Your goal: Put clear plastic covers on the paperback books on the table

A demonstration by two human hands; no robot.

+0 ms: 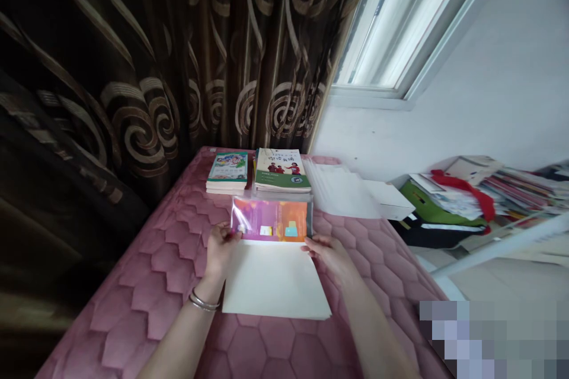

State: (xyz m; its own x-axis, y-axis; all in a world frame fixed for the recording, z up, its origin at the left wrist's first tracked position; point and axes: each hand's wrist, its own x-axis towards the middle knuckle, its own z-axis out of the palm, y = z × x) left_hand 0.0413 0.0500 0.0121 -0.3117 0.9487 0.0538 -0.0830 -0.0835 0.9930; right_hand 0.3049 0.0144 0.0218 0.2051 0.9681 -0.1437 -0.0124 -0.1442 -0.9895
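Both hands (221,251) (331,254) flank opened book (273,260) (fingers touching clear cover (271,219)).

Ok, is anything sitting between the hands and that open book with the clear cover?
Nothing visible. The left hand and right hand already touch the open book at the fold, by its clear cover. Two book stacks lie behind it, apart.

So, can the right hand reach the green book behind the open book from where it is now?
Probably yes. The right hand rests at the open book, and the green book lies just beyond it with nothing standing between them.
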